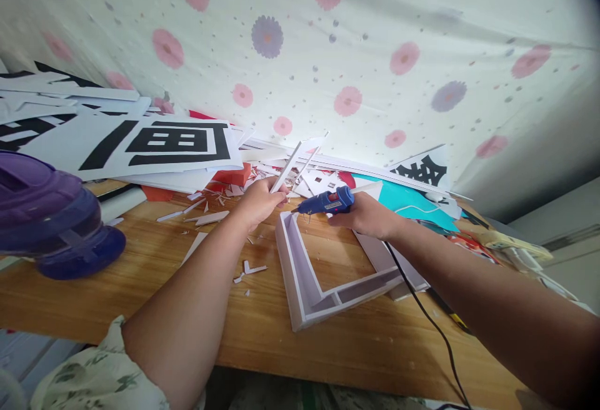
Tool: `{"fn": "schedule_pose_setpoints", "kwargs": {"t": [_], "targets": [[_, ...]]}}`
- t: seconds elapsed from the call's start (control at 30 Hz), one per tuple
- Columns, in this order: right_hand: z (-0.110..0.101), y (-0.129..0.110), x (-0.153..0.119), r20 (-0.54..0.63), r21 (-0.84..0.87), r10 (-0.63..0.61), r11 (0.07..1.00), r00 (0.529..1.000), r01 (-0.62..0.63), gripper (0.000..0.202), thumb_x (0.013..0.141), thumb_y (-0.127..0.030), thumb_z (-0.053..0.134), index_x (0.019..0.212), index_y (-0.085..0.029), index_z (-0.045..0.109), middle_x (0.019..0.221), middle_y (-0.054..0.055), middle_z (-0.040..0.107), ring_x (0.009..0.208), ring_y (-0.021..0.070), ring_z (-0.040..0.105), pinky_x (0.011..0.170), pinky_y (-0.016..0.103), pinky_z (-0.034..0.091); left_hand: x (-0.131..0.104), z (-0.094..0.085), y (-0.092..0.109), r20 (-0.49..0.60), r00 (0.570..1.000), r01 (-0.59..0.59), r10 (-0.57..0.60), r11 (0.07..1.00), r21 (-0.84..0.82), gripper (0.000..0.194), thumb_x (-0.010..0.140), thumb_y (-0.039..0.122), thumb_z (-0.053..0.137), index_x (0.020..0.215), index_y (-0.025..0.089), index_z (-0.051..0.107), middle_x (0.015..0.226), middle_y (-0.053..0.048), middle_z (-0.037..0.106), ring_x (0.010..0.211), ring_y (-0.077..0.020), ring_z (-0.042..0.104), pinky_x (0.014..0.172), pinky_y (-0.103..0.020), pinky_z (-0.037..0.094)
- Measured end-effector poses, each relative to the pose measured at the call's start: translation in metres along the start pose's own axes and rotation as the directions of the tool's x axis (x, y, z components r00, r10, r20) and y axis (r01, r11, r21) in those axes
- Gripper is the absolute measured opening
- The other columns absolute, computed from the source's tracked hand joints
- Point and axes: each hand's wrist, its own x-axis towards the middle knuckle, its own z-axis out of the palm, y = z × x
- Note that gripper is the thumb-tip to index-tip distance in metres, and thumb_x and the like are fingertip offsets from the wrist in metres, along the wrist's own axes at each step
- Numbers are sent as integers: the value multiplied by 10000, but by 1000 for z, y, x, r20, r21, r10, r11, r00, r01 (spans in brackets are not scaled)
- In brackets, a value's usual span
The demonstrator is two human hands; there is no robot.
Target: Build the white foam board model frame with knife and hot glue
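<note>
My right hand (368, 215) grips a blue hot glue gun (325, 204), its nozzle pointing left at the upper end of a white foam-board channel frame (285, 266). This hollow frame lies on the wooden table with its open channel facing up. Between the fingers of my left hand (265, 200) is a narrow white foam-board strip (289, 165), tilted up and to the right, just above the frame's corner. A black cord (422, 310) runs from the glue gun down over the table's front edge.
A purple jug (56, 216) stands at the left. Behind it lie sheets with large black characters (173, 141). White and red scraps (244, 185) litter the table's back, beside a turquoise sheet (407, 204). A flower-patterned curtain (309, 54) hangs behind.
</note>
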Motion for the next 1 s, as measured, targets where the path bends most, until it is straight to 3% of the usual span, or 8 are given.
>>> {"fn": "schedule_pose_setpoints", "kwargs": {"t": [0.13, 0.27, 0.53, 0.77, 1.0], "targets": [[8, -6, 3, 37, 2, -65, 998, 997, 65, 315, 702, -194, 606, 994, -174, 723, 913, 26, 719, 846, 218, 621, 741, 298, 453, 0, 1, 1, -11, 1000, 17, -17, 1000, 11, 38, 709, 201, 602, 746, 206, 603, 671, 18, 638, 669, -174, 641, 717, -303, 471], [13, -6, 5, 27, -54, -91, 994, 995, 92, 298, 711, -196, 595, 972, -184, 738, 886, 22, 724, 804, 215, 621, 698, 290, 445, -1, 1, 3, -21, 1000, 20, -20, 1000, 11, 65, 704, 166, 602, 756, 202, 616, 679, 22, 647, 663, -166, 645, 705, -288, 477], [14, -12, 4, 29, -95, 4, 996, 1000, -1, 275, 711, -198, 607, 955, -161, 729, 812, 20, 695, 733, 191, 591, 644, 278, 417, -2, 1, 5, -22, 1000, 11, -11, 1000, 15, 69, 697, 143, 605, 733, 202, 616, 673, 31, 648, 657, -156, 637, 698, -272, 471], [12, -16, -2, 56, -112, -43, 992, 998, 49, 318, 727, -220, 605, 1023, -168, 705, 838, 21, 681, 762, 191, 587, 677, 277, 424, -3, 0, 4, -11, 1000, 4, -4, 1000, 9, 44, 706, 178, 601, 739, 208, 601, 653, 29, 633, 670, -169, 636, 715, -295, 465], [12, -17, -11, 41, -177, 14, 984, 999, -6, 190, 723, -239, 609, 883, -183, 697, 708, -12, 625, 638, 156, 529, 591, 266, 392, -2, 0, 2, -6, 1000, 2, -2, 1000, -12, 51, 696, 198, 607, 744, 209, 599, 683, 30, 634, 672, -165, 636, 707, -286, 475]]}}
